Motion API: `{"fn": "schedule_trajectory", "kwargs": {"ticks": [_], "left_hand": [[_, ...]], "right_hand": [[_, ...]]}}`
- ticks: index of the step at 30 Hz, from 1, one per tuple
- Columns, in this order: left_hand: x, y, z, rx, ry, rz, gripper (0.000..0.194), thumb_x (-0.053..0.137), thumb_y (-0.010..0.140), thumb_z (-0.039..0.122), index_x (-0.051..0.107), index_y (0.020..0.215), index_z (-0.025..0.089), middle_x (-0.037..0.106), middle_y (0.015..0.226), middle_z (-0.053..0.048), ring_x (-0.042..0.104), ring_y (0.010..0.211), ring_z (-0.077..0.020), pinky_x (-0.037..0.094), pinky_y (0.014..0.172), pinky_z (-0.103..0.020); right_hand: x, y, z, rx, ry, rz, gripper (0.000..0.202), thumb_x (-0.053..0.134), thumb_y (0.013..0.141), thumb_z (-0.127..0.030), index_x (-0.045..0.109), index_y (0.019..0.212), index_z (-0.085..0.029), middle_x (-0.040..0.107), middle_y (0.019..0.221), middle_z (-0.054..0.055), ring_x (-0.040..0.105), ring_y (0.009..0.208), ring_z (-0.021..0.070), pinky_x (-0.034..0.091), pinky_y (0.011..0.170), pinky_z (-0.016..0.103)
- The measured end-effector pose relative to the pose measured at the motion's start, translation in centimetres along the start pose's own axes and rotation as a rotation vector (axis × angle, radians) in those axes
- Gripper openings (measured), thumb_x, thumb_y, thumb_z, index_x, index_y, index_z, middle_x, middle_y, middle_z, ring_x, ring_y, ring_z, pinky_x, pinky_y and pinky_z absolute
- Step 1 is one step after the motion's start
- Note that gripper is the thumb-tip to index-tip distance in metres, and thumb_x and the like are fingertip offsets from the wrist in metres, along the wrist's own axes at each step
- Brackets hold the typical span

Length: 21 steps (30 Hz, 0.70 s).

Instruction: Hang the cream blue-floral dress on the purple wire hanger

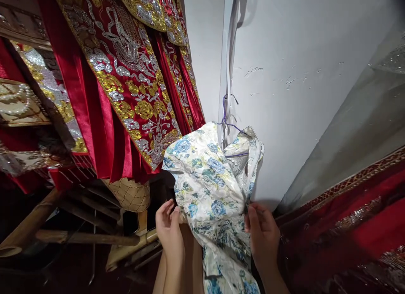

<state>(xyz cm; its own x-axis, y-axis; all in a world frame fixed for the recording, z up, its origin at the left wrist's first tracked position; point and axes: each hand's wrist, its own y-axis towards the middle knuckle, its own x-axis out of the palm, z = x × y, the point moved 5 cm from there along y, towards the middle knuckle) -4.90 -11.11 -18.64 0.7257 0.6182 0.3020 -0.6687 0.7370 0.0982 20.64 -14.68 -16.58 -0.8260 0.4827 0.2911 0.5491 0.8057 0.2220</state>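
A white garment (210, 180) with blue flowers and green leaves hangs on a thin purple hanger (224, 110) in front of a pale wall. Its right side lies open, showing the hanger's bar and the inside of the cloth. At its left edge, my left hand (170, 226) has its fingers curled, with the thumb pinching the cloth near the waist. My right hand (261, 230) is closed on the opposite edge of the garment. Below both hands the cloth falls in gathered folds.
Red costumes (136, 83) with gold and silver sequins hang at the left. Bamboo poles (87, 238) and a quilted tan object (131, 195) are under them. White straps (230, 45) run down the wall. More red cloth (363, 239) lies behind clear plastic at the right.
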Motion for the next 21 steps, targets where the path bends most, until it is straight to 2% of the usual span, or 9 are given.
{"fn": "schedule_trajectory", "kwargs": {"ticks": [1, 2, 3, 6, 8, 12, 15, 18, 21], "left_hand": [[0.2, -0.8, 0.6, 0.084, 0.018, 0.031, 0.036, 0.077, 0.079, 0.038, 0.064, 0.108, 0.021, 0.065, 0.107, -0.006, 0.062, 0.102, -0.0197, 0.049, 0.089, -0.029], [0.9, -1.8, 1.2, 0.143, 0.040, 0.003, 0.033, 0.074, 0.082, 0.038, 0.063, 0.109, 0.021, 0.064, 0.103, -0.005, 0.062, 0.098, -0.0186, 0.049, 0.086, -0.028], [1.9, -2.8, 1.7, 0.176, 0.067, -0.088, 0.030, 0.072, 0.084, 0.037, 0.063, 0.109, 0.022, 0.063, 0.100, -0.004, 0.061, 0.095, -0.0183, 0.049, 0.085, -0.028], [5.8, -6.2, 3.0, 0.198, 0.162, -0.525, 0.023, 0.069, 0.087, 0.033, 0.065, 0.106, 0.020, 0.065, 0.102, -0.007, 0.062, 0.098, -0.0212, 0.048, 0.087, -0.030], [7.2, -7.9, 3.2, 0.175, 0.210, -0.684, 0.018, 0.066, 0.089, 0.031, 0.065, 0.102, 0.019, 0.065, 0.099, -0.007, 0.062, 0.096, -0.0211, 0.048, 0.085, -0.029], [7.5, -8.7, 2.8, 0.118, 0.216, -0.716, 0.016, 0.056, 0.096, 0.034, 0.062, 0.095, 0.019, 0.061, 0.083, -0.003, 0.059, 0.080, -0.0178, 0.046, 0.074, -0.027], [7.2, -8.6, 3.0, 0.145, 0.207, -0.765, 0.018, 0.053, 0.098, 0.034, 0.061, 0.091, 0.019, 0.060, 0.081, -0.003, 0.057, 0.078, -0.0172, 0.044, 0.073, -0.026], [7.3, -8.8, 3.8, 0.180, 0.248, -0.839, 0.020, 0.052, 0.097, 0.031, 0.059, 0.083, 0.019, 0.059, 0.079, -0.003, 0.055, 0.076, -0.0171, 0.041, 0.071, -0.026], [7.3, -9.0, 4.4, 0.187, 0.280, -0.828, 0.020, 0.050, 0.095, 0.027, 0.054, 0.076, 0.019, 0.053, 0.074, -0.002, 0.051, 0.072, -0.0170, 0.039, 0.067, -0.026]], "right_hand": [[0.4, -0.1, -0.2, -0.011, -0.004, -0.044, 0.028, 0.067, 0.090, -0.047, 0.064, 0.093, -0.019, 0.048, 0.055, -0.005, 0.042, 0.047, 0.0103, 0.036, 0.044, 0.022], [0.8, -0.3, -0.3, -0.019, -0.005, -0.085, 0.027, 0.066, 0.091, -0.046, 0.065, 0.093, -0.019, 0.047, 0.054, -0.005, 0.042, 0.047, 0.0103, 0.036, 0.044, 0.022], [1.1, -0.4, -0.4, -0.025, -0.004, -0.118, 0.026, 0.066, 0.091, -0.045, 0.065, 0.092, -0.019, 0.047, 0.054, -0.005, 0.042, 0.046, 0.0104, 0.036, 0.044, 0.022], [1.9, -0.9, -0.4, -0.038, -0.006, -0.177, 0.024, 0.067, 0.091, -0.043, 0.066, 0.090, -0.020, 0.049, 0.054, -0.004, 0.045, 0.046, 0.0108, 0.037, 0.045, 0.022], [2.4, -1.2, -0.3, -0.039, -0.025, -0.220, 0.021, 0.067, 0.090, -0.041, 0.066, 0.091, -0.020, 0.052, 0.057, -0.004, 0.047, 0.048, 0.0109, 0.039, 0.046, 0.022], [3.2, -1.4, -0.1, -0.026, -0.036, -0.318, 0.020, 0.065, 0.092, -0.039, 0.066, 0.089, -0.020, 0.051, 0.058, -0.004, 0.048, 0.049, 0.0107, 0.040, 0.048, 0.021], [3.2, -0.9, -0.6, -0.058, -0.058, -0.311, 0.021, 0.062, 0.094, -0.039, 0.065, 0.087, -0.020, 0.051, 0.058, -0.004, 0.048, 0.050, 0.0110, 0.040, 0.049, 0.022], [3.3, 0.8, -1.7, -0.174, -0.114, -0.303, 0.017, 0.062, 0.093, -0.036, 0.066, 0.088, -0.020, 0.054, 0.061, -0.003, 0.050, 0.052, 0.0123, 0.042, 0.052, 0.024], [3.9, 3.7, -3.4, -0.317, -0.231, -0.294, 0.015, 0.061, 0.093, -0.034, 0.067, 0.087, -0.021, 0.053, 0.056, -0.004, 0.048, 0.049, 0.0128, 0.039, 0.051, 0.026]]}}
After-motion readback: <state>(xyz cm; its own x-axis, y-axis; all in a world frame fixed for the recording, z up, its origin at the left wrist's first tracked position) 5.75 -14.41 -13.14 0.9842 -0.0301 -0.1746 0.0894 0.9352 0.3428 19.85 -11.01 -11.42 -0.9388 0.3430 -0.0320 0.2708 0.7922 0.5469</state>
